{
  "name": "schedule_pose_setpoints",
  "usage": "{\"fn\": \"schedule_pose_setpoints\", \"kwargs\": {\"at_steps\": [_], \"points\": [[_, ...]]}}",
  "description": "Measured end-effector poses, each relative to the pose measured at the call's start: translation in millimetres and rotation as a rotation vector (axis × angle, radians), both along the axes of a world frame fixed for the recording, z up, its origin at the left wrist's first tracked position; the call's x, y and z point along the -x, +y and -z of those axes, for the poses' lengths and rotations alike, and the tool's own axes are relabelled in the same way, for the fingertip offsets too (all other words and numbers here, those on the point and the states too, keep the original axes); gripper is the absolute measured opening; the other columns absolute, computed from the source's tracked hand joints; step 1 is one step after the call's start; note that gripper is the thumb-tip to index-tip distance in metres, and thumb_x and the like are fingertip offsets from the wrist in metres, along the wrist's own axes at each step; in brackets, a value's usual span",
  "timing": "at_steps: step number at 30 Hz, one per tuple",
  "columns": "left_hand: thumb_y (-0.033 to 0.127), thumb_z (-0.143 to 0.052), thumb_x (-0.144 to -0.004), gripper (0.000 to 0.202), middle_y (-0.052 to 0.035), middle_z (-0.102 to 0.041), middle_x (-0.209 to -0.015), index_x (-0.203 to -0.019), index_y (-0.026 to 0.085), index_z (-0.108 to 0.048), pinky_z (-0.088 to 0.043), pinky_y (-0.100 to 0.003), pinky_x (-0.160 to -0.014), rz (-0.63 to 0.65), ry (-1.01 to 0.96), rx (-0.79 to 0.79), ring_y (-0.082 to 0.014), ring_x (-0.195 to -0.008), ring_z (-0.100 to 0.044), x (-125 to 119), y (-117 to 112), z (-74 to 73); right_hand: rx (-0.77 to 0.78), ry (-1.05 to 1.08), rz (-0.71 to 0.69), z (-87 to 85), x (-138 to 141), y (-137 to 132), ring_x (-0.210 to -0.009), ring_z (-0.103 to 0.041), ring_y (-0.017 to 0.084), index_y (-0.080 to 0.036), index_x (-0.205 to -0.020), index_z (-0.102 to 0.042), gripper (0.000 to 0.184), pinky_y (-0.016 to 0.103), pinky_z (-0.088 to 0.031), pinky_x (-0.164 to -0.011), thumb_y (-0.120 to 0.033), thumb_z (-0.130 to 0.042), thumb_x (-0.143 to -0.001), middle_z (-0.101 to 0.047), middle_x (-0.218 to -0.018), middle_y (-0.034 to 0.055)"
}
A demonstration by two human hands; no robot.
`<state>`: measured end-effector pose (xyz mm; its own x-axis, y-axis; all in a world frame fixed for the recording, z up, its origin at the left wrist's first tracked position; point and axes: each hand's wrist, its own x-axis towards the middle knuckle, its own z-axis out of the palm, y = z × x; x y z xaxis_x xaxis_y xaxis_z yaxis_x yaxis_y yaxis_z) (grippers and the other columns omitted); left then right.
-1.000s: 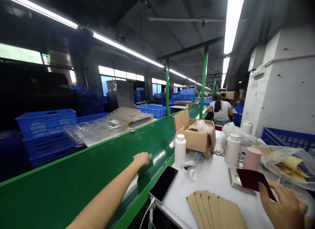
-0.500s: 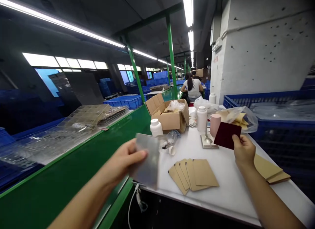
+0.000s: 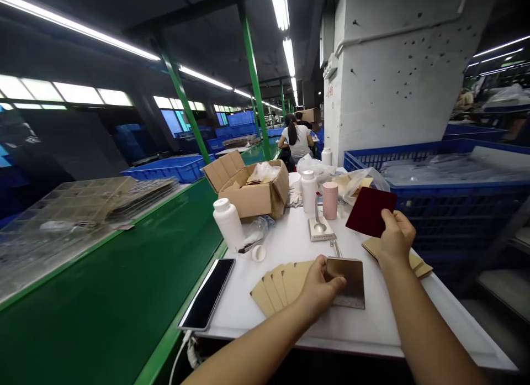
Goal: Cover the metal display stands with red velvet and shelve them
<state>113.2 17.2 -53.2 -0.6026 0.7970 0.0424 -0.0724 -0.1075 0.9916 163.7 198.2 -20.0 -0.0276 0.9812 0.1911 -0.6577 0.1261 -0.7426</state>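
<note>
My left hand (image 3: 325, 285) pinches a thin, shiny grey metal plate (image 3: 351, 285) by its left edge, over the front of the white table. Fanned out beside and partly behind that hand lie several brown paper envelopes (image 3: 269, 291). To the right, my right hand (image 3: 397, 233) is raised and grips the lower right corner of a dark red square cloth-like piece (image 3: 370, 212). Beneath my right wrist lies another stack of brown envelopes (image 3: 420, 264), partly hidden. Between the hands and the back of the table sits a small metal stand (image 3: 321, 230).
A black phone (image 3: 209, 294) with a cable lies at the left edge. White bottles (image 3: 229, 225), a pink container (image 3: 330, 201) and an open cardboard box (image 3: 250, 201) stand further back. A green conveyor (image 3: 136, 252) runs left; a blue crate (image 3: 434, 208) stands right. A person (image 3: 297, 139) sits ahead.
My left hand has moved right with the metal plate, from the table's left edge to the front of the envelopes. The view has turned right; my right hand still holds the red piece.
</note>
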Motion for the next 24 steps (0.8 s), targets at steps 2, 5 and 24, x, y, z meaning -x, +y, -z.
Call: {"fn": "schedule_pose_setpoints", "kwargs": {"at_steps": [2,5,24], "points": [[0.018,-0.072,-0.065,0.026,0.0038,-0.051,-0.064,-0.074,0.020,-0.049,-0.037,-0.024,-0.066,0.020,0.048,0.022,-0.0120,-0.062,-0.046,0,2,-1.0,-0.040,-0.009,-0.033,-9.5,-14,-3,-0.056,-0.050,0.009,-0.017,-0.062,-0.047,0.024,0.020,-0.042,-0.051,-0.029,-0.067,-0.069,-0.054,-0.063,-0.0032],[0.016,-0.069,-0.069,0.024,-0.0008,-0.059,-0.078,-0.085,0.020,-0.052,-0.040,-0.026,-0.076,0.017,0.173,0.033,-0.0161,-0.076,-0.054,1,-7,-12.2,-0.071,-0.054,-0.134,-16.9,-48,-18,-0.066,-0.061,0.015,-0.017,-0.073,-0.056,0.018,0.026,-0.052,-0.058,-0.031,-0.067,-0.070,-0.064,-0.074,0.0009],[0.032,-0.060,-0.082,0.021,0.0010,-0.050,-0.062,-0.069,0.018,-0.053,-0.035,-0.022,-0.055,-0.246,0.317,0.053,-0.0113,-0.057,-0.043,-27,-34,-14.6,-0.214,-0.873,-0.221,54.0,-90,-124,-0.063,-0.059,0.017,-0.018,-0.073,-0.065,0.037,0.025,-0.046,-0.059,-0.054,-0.057,-0.081,-0.065,-0.069,0.0014]]}}
